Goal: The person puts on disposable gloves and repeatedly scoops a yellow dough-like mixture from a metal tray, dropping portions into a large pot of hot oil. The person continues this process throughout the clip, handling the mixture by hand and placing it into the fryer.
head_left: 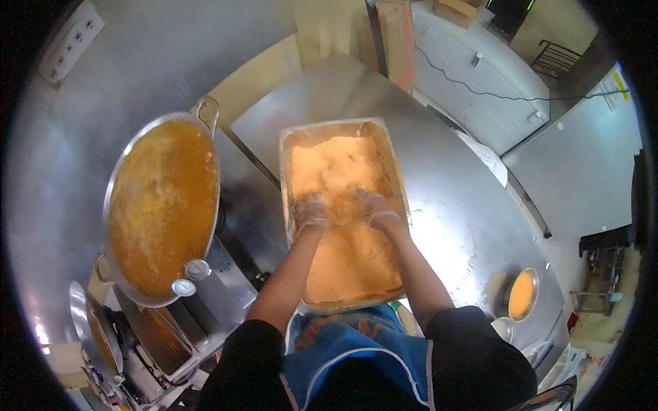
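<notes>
A deep rectangular metal tray of pale orange, flour-like powder stands before me on a stainless steel table. Clear disposable gloves cover both hands. Inside the tray, my left hand presses into the powder near the left wall. My right hand is in it on the other side, towards the right wall. Powder and blur hide the fingers of both hands, so whether they hold anything cannot be seen. A clumpy, darker patch of coated matter lies between the hands.
Left of the tray stands a wide two-handled pan of foamy amber liquid, with a round dial-like piece at its rim. A metal bowl with orange contents sits at right. A rectangular metal pan lies at lower left.
</notes>
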`<control>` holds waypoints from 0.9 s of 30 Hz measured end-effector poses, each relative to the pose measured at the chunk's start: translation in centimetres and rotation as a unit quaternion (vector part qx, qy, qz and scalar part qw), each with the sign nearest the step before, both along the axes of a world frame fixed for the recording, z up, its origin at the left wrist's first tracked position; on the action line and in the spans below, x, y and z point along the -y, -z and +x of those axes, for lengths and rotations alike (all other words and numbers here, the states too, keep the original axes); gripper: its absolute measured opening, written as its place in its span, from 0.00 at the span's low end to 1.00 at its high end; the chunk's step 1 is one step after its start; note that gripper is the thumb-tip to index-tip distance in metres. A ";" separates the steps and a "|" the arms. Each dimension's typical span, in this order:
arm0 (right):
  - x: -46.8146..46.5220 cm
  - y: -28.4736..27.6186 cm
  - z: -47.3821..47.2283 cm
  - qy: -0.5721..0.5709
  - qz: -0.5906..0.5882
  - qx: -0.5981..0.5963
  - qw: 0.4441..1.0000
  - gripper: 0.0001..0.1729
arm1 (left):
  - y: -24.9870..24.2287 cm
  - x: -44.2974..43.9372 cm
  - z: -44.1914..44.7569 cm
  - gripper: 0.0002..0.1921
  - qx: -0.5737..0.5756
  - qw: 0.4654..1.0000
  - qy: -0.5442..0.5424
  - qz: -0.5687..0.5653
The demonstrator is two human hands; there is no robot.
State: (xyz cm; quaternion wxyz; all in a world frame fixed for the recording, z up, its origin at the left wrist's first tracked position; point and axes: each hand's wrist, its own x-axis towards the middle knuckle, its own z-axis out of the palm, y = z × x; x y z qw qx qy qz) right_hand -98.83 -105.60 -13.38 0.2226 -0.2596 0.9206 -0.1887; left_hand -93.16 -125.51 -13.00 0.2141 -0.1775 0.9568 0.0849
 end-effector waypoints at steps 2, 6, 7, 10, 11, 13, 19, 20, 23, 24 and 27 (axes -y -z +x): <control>-2.4 -3.4 0.5 0.004 0.073 0.136 0.988 0.41 | 1.3 -0.7 1.7 0.27 0.012 0.999 -0.003 0.046; -3.3 6.8 7.7 -0.236 0.201 -0.181 0.933 0.43 | 13.4 -1.6 6.2 0.26 -0.091 0.996 0.012 0.010; -3.1 6.9 11.2 -0.160 0.186 -0.241 0.939 0.45 | 12.7 -2.6 6.7 0.25 -0.030 0.998 0.037 0.035; -2.3 7.5 11.5 -0.238 0.258 -0.025 0.936 0.50 | 4.9 -4.9 8.3 0.27 0.147 0.974 0.131 0.115; -3.0 7.0 10.6 -0.274 0.246 0.047 0.929 0.49 | 3.3 -4.1 8.8 0.31 0.202 0.954 0.167 0.149; -4.5 3.8 9.4 -0.307 0.171 0.126 0.927 0.45 | 1.7 -2.9 9.5 0.34 0.245 0.927 0.233 0.164; -6.8 11.4 11.7 -0.221 0.172 0.008 0.960 0.30 | 7.8 -3.8 14.8 0.31 0.030 0.968 0.222 0.110; -5.6 11.7 13.0 -0.215 0.196 0.005 0.957 0.33 | 10.4 -4.5 14.6 0.30 0.058 0.971 0.218 0.079; -6.4 11.9 12.1 -0.341 0.223 0.075 0.910 0.30 | 0.1 -4.8 11.0 0.24 0.219 0.934 0.224 0.173; -6.5 7.9 10.8 -0.329 0.203 0.127 0.914 0.28 | -2.1 -4.0 10.2 0.23 0.258 0.917 0.251 0.173; -6.3 1.9 10.2 -0.308 0.214 0.144 0.916 0.24 | 0.8 -2.6 11.2 0.20 0.134 0.940 0.251 0.189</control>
